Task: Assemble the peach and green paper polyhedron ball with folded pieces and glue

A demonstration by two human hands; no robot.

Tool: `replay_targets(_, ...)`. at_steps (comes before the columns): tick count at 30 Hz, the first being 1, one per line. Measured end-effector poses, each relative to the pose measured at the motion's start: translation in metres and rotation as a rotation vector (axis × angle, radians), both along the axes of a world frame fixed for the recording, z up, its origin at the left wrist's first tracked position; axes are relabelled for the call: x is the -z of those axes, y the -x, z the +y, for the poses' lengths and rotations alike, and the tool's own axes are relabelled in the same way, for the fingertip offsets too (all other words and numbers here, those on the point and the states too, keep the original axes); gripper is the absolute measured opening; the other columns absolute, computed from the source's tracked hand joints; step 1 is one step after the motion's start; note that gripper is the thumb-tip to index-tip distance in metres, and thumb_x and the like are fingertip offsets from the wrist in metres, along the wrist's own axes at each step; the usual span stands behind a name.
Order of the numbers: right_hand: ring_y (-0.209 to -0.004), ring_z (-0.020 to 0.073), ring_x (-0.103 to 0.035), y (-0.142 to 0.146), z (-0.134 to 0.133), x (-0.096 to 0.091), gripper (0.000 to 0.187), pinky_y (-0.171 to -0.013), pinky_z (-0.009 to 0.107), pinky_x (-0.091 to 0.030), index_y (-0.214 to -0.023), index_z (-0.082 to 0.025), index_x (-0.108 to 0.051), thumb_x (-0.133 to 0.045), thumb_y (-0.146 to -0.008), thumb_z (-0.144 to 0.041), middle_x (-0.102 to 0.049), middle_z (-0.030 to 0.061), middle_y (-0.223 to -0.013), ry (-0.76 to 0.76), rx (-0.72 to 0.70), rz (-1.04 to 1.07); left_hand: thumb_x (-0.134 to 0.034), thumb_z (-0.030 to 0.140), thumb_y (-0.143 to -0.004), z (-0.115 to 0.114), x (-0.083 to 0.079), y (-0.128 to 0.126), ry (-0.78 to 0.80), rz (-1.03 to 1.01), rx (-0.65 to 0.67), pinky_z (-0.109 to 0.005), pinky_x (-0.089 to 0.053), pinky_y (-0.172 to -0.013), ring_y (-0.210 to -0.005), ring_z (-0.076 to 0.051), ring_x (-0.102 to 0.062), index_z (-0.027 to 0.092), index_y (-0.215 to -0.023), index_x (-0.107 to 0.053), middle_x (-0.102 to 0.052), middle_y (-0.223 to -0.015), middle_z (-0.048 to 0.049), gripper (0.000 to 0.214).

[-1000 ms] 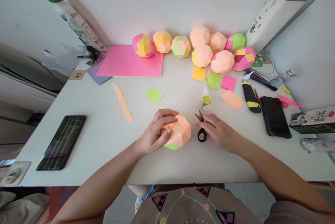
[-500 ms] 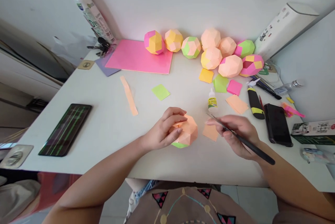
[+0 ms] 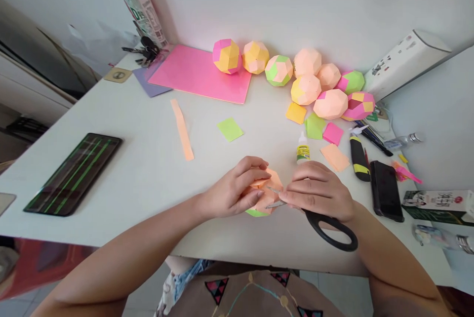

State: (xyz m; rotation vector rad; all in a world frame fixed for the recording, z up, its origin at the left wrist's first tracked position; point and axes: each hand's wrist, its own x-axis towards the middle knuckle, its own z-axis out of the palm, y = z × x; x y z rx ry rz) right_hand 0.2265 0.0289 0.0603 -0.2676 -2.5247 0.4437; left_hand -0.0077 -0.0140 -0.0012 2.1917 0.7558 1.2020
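My left hand is curled round an orange paper ball with a green patch underneath, holding it on the white table. My right hand grips black-handled scissors, whose blades point left and touch the ball's side. The handle loop sticks out below my right wrist. A small glue bottle stands just behind my right hand.
Several paper balls line the wall, with a pink sheet to their left. Coloured paper squares, an orange strip, a green square, a marker and a phone lie around. A tablet sits left.
My right hand picked the scissors up off the table and brought the blades left onto the ball. The left hand kept holding the ball. The camera tilted to the left.
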Motion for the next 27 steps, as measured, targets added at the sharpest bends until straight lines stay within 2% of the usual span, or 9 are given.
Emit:
replay_targets(9, -0.082, 0.0188, -0.057, 0.008, 0.002, 0.012, 0.036, -0.070, 0.035, -0.047, -0.124, -0.027, -0.060, -0.060, -0.089, -0.017, -0.071, 0.0028, -0.084, -0.001, 0.009, 0.030, -0.035, 0.031, -0.099, -0.002, -0.002, 0.000, -0.008, 0.042, -0.003, -0.044, -0.053, -0.087, -0.107, -0.025, -0.052, 0.018, -0.124, -0.044, -0.044, -0.120, -0.0170, 0.030)
replay_targets(13, -0.083, 0.0195, -0.058, 0.010, 0.004, 0.018, 0.035, -0.069, 0.035, -0.049, -0.122, -0.028, -0.061, -0.060, -0.089, -0.016, -0.071, 0.0026, -0.083, 0.057, 0.027, 0.077, -0.031, 0.036, -0.100, -0.003, -0.002, 0.000, -0.024, 0.068, 0.002, -0.045, -0.053, -0.089, -0.108, -0.026, -0.052, 0.018, -0.125, -0.042, -0.043, -0.119, -0.0172, 0.032)
replay_targets(19, -0.079, 0.0203, -0.057, 0.004, 0.006, 0.013, 0.040, -0.067, 0.036, -0.050, -0.122, -0.029, -0.061, -0.066, -0.085, -0.016, -0.070, 0.0016, -0.078, 0.121, -0.021, 0.111, -0.035, 0.029, -0.099, -0.003, 0.000, 0.000, -0.023, 0.049, -0.003, -0.043, -0.052, -0.089, -0.107, -0.025, -0.052, 0.013, -0.122, -0.045, -0.043, -0.120, -0.0189, 0.030)
replay_targets(27, -0.083, 0.0203, -0.055, 0.002, 0.008, 0.012, 0.043, -0.068, 0.036, -0.049, -0.121, -0.022, -0.063, -0.068, -0.080, -0.009, -0.070, 0.0038, -0.080, 0.083, -0.075, 0.072, -0.033, 0.030, -0.099, -0.003, 0.000, 0.000, -0.038, 0.052, 0.009, -0.044, -0.052, -0.089, -0.108, -0.026, -0.051, 0.012, -0.122, -0.046, -0.043, -0.119, -0.0190, 0.031)
